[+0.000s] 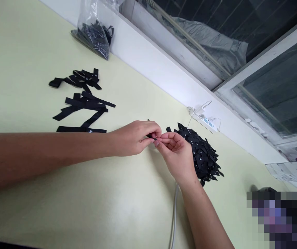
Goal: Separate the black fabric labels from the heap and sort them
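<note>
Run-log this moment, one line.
left hand: pinching black piece | right hand: pinching same piece | beside right hand: strip pile | tabletop: loose strips, clear bag

A hand could slide over the bare table [122,197] from the fingers [154,128] back toward the body, or straight ahead up to the white wall [148,58]. Just right of the fingers, a big pile of black ribbon pieces [207,159] blocks the way. Left of them lie loose black strips [82,103]. A white cable [174,216] runs behind them; a power strip [208,121] sits ahead and right.
</note>
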`<state>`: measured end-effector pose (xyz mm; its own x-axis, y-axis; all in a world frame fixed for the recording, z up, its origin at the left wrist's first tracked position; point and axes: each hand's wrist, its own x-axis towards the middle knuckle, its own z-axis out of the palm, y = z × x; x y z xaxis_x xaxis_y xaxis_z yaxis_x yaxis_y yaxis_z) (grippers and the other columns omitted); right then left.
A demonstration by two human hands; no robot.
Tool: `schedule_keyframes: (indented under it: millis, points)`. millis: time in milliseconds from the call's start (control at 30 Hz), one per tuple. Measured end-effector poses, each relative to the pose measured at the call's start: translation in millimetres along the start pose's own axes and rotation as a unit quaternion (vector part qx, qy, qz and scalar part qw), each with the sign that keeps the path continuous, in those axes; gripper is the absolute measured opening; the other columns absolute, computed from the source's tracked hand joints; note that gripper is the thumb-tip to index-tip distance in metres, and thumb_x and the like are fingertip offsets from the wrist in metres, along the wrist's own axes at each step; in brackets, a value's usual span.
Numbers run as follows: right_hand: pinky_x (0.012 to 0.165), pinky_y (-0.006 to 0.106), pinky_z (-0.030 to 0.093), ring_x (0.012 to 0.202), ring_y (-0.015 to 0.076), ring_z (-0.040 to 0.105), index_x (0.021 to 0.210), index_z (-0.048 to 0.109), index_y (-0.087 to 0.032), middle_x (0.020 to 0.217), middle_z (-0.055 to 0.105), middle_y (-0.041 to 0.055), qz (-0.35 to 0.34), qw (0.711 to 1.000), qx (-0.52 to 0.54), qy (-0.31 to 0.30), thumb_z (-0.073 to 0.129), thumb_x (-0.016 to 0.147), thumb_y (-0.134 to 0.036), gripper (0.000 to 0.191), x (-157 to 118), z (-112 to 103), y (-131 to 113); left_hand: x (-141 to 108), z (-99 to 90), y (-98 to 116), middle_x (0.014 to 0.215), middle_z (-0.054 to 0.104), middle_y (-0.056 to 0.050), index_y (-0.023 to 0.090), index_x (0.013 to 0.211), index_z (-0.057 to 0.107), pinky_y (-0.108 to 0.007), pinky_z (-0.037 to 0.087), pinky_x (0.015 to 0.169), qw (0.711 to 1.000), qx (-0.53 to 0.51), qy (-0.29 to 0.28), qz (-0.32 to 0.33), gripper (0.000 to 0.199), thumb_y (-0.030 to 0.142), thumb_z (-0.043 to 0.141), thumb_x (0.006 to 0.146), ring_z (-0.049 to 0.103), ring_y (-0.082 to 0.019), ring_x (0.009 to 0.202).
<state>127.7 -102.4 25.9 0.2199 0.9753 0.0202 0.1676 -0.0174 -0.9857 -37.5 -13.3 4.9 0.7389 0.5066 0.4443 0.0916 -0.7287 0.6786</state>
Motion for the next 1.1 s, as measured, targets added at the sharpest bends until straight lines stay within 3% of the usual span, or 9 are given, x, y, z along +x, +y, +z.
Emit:
schedule_keyframes:
  millis: [300, 533, 633, 700, 833, 933, 1100]
  points:
    - [0.087, 0.036, 0.059, 0.090, 0.0184, 0.071, 0.094, 0.066, -0.021, 0.093, 0.074, 0.0036, -0.026, 0.999, 0.018, -0.009, 0.086, 0.074, -0.035, 0.031, 5, -6, 3, 4, 0.2, 0, 0.097, 0.069, -0.001, 0.020, 0.094, 0.064, -0.026, 0.049, 0.077, 0.997, -0.050, 0.041, -0.046, 0.006, 0.019, 0.060, 0.089, 0.064, -0.014, 0.089]
    - [0.077, 0.034, 0.057, 0.079, 0.0154, 0.066, 0.098, 0.066, -0.021, 0.094, 0.070, 0.0033, -0.031, 0.999, 0.011, -0.004, 0.079, 0.082, -0.039, 0.027, 6, -4, 9, 3, 3.4, -1, 0.101, 0.074, -0.002, 0.020, 0.100, 0.067, -0.026, 0.054, 0.081, 0.984, -0.150, 0.034, -0.092, 0.012, 0.025, 0.060, 0.091, 0.068, -0.015, 0.095]
    - [0.074, 0.033, 0.056, 0.079, 0.0163, 0.066, 0.098, 0.066, -0.021, 0.093, 0.070, 0.0034, -0.046, 0.998, -0.027, 0.032, 0.078, 0.080, -0.040, 0.029, 7, -12, 5, 3, 3.8, -1, 0.110, 0.074, -0.004, 0.020, 0.110, 0.066, -0.030, 0.054, 0.087, 0.982, -0.143, 0.059, -0.105, 0.021, 0.026, 0.061, 0.091, 0.068, -0.017, 0.101]
    - [0.072, 0.033, 0.054, 0.078, 0.0173, 0.066, 0.097, 0.068, -0.020, 0.089, 0.070, 0.0040, -0.057, 0.992, -0.080, 0.084, 0.079, 0.078, -0.040, 0.030, 11, -31, 0, 3, 3.2, 0, 0.119, 0.071, -0.006, 0.021, 0.118, 0.064, -0.032, 0.054, 0.088, 0.983, -0.120, 0.079, -0.117, 0.028, 0.027, 0.062, 0.090, 0.066, -0.018, 0.107]
    - [0.068, 0.034, 0.051, 0.077, 0.0216, 0.067, 0.096, 0.072, -0.019, 0.088, 0.074, 0.0078, -0.006, 0.950, -0.229, 0.210, 0.078, 0.072, -0.039, 0.032, 22, -94, -2, 3, 1.1, 3, 0.119, 0.070, -0.007, 0.020, 0.111, 0.064, -0.034, 0.054, 0.087, 0.984, -0.090, 0.084, -0.131, 0.021, 0.028, 0.058, 0.093, 0.064, -0.020, 0.107]
    - [0.063, 0.038, 0.047, 0.070, 0.0248, 0.065, 0.090, 0.075, -0.018, 0.082, 0.074, 0.0100, 0.054, 0.888, -0.376, 0.261, 0.074, 0.069, -0.039, 0.030, 29, -136, 6, 2, 0.5, 4, 0.111, 0.071, -0.007, 0.020, 0.103, 0.065, -0.035, 0.053, 0.087, 0.986, -0.080, 0.075, -0.128, 0.015, 0.027, 0.056, 0.094, 0.064, -0.019, 0.101]
    - [0.070, 0.044, 0.045, 0.069, 0.0272, 0.061, 0.085, 0.072, -0.021, 0.084, 0.072, 0.0091, 0.076, 0.806, -0.490, 0.322, 0.070, 0.070, -0.041, 0.025, 34, -161, 19, 2, 2.0, 1, 0.109, 0.071, -0.005, 0.020, 0.102, 0.064, -0.037, 0.052, 0.090, 0.988, -0.081, 0.062, -0.112, 0.014, 0.023, 0.055, 0.092, 0.065, -0.018, 0.100]
